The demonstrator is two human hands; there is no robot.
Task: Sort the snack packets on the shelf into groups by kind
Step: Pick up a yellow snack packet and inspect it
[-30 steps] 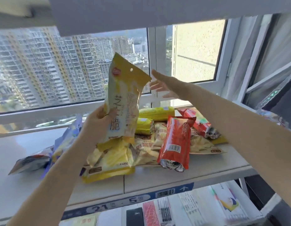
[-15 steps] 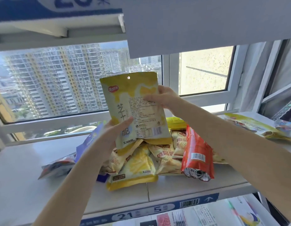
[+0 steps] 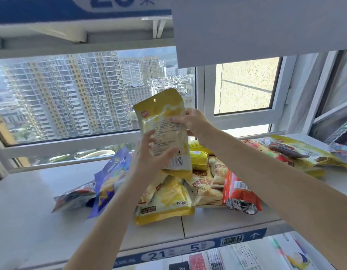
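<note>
I hold a yellow-and-white snack packet (image 3: 165,123) upright above the pile, its printed back facing me. My left hand (image 3: 149,154) grips its lower left part, thumb across the back. My right hand (image 3: 190,120) pinches its upper right edge. Below lies a pile of packets on the white shelf (image 3: 32,221): a similar yellow packet (image 3: 166,203), cream packets with red labels (image 3: 205,184), a red packet (image 3: 240,193) and small yellow packets (image 3: 198,158). A purple packet (image 3: 110,176) leans at the pile's left.
Another group of packets (image 3: 297,151) lies at the shelf's far right. A flat packet (image 3: 73,197) rests left of the purple one. An upper shelf (image 3: 81,26) hangs overhead. The window frame (image 3: 71,143) runs behind. A lower shelf holds papers (image 3: 246,254).
My right hand came back from reaching forward and took hold of the packet's upper right edge. The packet turned its printed back toward me and shifted right. The view tilted upward.
</note>
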